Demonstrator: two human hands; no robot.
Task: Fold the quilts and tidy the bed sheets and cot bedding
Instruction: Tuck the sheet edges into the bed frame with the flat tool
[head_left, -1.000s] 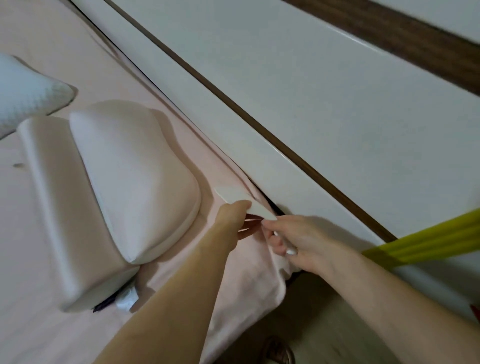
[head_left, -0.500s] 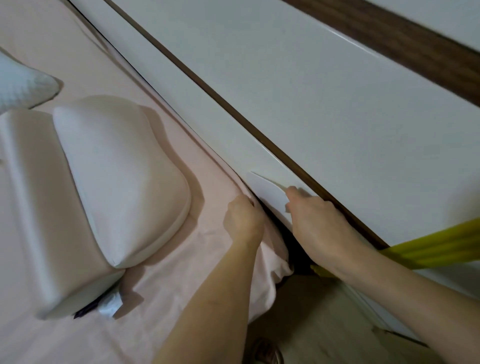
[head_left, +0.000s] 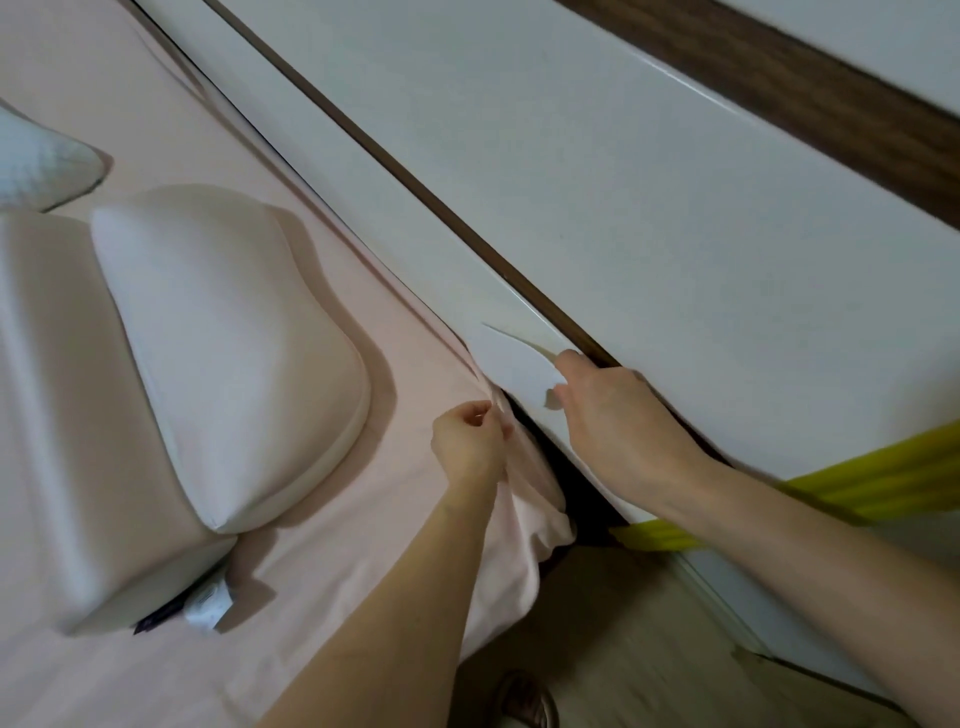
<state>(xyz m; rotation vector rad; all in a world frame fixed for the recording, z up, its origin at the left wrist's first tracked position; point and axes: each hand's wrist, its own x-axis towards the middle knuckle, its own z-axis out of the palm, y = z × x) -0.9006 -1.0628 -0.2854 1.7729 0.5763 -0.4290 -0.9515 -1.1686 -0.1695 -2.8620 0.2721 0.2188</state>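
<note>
Left hand (head_left: 470, 439) has its grip pinched on the pink bed sheet (head_left: 322, 561) right at the mattress edge, where the sheet corner bunches and hangs toward the wood floor (head_left: 634, 649). Right hand (head_left: 618, 431), just beside it, holds a flat white tucking paddle (head_left: 514, 358) against the white headboard panel (head_left: 623, 218), fingers curled round its near end. Farther back on the sheet: contoured foam pillow (head_left: 223, 353) resting on a second one (head_left: 47, 395), white textured pillow (head_left: 36, 166) at the left edge.
</note>
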